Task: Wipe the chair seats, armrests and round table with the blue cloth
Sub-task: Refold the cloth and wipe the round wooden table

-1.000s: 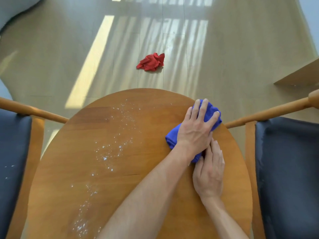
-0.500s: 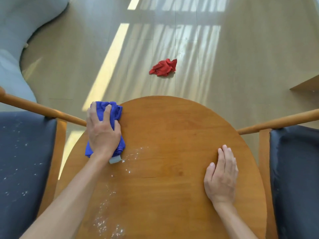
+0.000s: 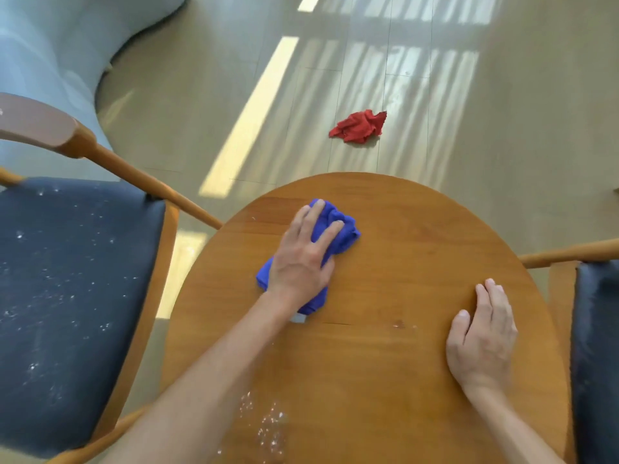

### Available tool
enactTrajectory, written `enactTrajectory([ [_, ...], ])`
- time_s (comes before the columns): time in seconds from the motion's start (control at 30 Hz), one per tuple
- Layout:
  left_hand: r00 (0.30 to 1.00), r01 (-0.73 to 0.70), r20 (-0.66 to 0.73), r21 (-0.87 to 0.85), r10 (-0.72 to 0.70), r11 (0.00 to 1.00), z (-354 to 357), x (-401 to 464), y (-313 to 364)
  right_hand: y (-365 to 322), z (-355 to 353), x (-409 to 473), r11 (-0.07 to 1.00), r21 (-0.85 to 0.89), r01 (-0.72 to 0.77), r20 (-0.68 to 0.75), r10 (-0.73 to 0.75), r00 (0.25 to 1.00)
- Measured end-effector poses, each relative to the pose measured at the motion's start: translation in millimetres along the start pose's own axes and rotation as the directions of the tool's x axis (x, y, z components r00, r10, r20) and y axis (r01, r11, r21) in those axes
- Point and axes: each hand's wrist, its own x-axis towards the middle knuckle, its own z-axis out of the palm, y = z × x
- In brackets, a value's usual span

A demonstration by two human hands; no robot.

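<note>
A bunched blue cloth (image 3: pixel 341 229) lies on the round wooden table (image 3: pixel 418 236), left of its middle. My left hand (image 3: pixel 304 259) presses down on the cloth with fingers spread over it. My right hand (image 3: pixel 482 339) rests flat on the table near its right edge, holding nothing. White crumbs (image 3: pixel 268 426) remain on the table's near part beside my left forearm. The left chair's dark seat (image 3: pixel 73 296) is speckled with white bits; its wooden armrest (image 3: pixel 144 182) runs toward the table. The right chair's seat (image 3: pixel 596 346) and armrest (image 3: pixel 569 252) show at the frame's edge.
A crumpled red cloth (image 3: pixel 360 126) lies on the wooden floor beyond the table. A pale grey sofa (image 3: pixel 50 45) curves along the upper left. Sunlight stripes cross the floor.
My left hand swept the blue cloth from the table's right side to its left edge, then back toward the middle. Most crumbs on the far part are gone. My right hand stayed flat.
</note>
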Motion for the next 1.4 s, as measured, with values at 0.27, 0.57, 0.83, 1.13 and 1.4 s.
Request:
enactTrajectory([
  [0.27, 0.836, 0.520, -0.195, -0.024, -0.514, 0.854, -49.1, -56.1, -90.5, -6.4, 0.2, -2.8, 1.000, -0.005, -0.014, 0.002, 0.014, 1.000],
  [0.57, 0.995, 0.098, -0.021, -0.009, -0.098, 0.995, 29.1, -65.8, 102.1, -2.2, -2.9, -1.3, 0.998, 0.058, -0.027, 0.048, 0.024, 0.999],
  [0.83, 0.991, 0.129, -0.046, 0.046, -0.127, 0.991, -29.0, -96.5, -37.6, -7.3, -5.8, -1.9, 0.997, 0.077, -0.026, 0.088, 0.019, 0.996],
  [1.13, 0.900, 0.398, -0.201, 0.020, -0.386, 0.917, -10.3, -140.2, 13.6, -3.6, -9.6, -0.5, 0.994, 0.107, -0.027, 0.080, 0.019, 0.997],
  [1.4, 0.978, -0.169, 0.098, -0.125, 0.182, 0.978, 24.4, -154.5, 120.8, 0.3, -12.1, -0.2, 0.995, 0.097, 0.006, 0.063, -0.012, 0.998],
])
